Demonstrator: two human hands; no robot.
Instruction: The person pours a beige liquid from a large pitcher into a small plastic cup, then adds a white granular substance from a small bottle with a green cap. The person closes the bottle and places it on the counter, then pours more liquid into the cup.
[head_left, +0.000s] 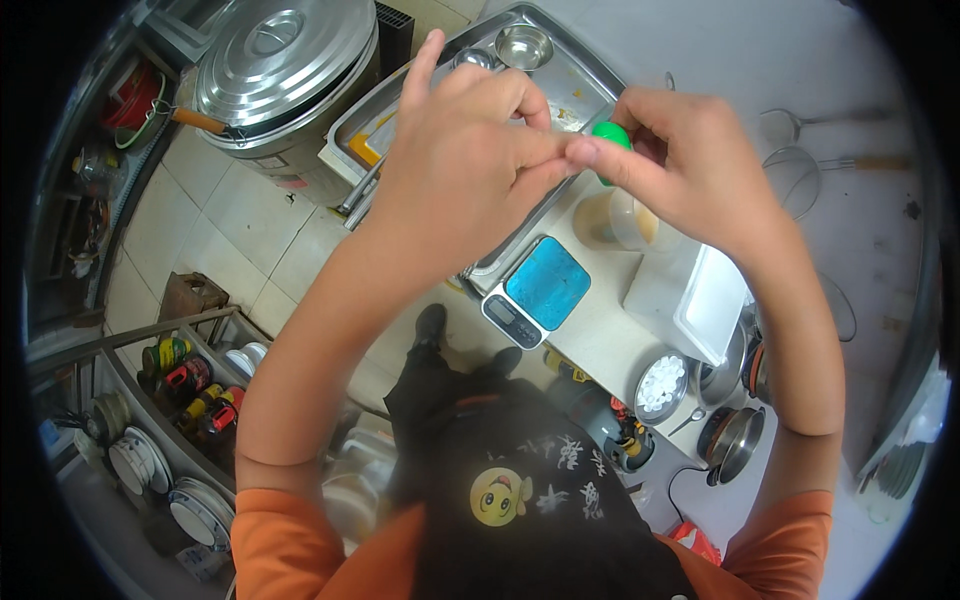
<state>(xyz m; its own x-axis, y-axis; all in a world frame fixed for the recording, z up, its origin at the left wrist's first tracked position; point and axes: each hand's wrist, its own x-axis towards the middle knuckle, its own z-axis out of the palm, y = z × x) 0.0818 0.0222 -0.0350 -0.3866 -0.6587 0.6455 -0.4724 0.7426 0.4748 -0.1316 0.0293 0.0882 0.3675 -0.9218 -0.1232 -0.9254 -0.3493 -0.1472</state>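
Observation:
My left hand (469, 157) is raised over a metal tray, its thumb and index fingertips pressed together against the tip of my right thumb. Whether something small sits in that pinch is hidden. My right hand (679, 161) is curled around a green rounded object (611, 135), perhaps a cap, partly covered by the thumb. Below it on the counter stands a translucent plastic cup (598, 219) with tan contents. A digital kitchen scale (549, 283) with a blue platform lies nearer to me, with nothing on its platform.
The steel tray (589, 71) holds small metal bowls (523, 47). A white plastic bin (667, 289), a bowl of white pieces (661, 382) and steel pots (739, 442) line the counter's right side. A lidded metal drum (281, 67) stands left; bottles (199, 382) and plates (199, 514) fill a rack.

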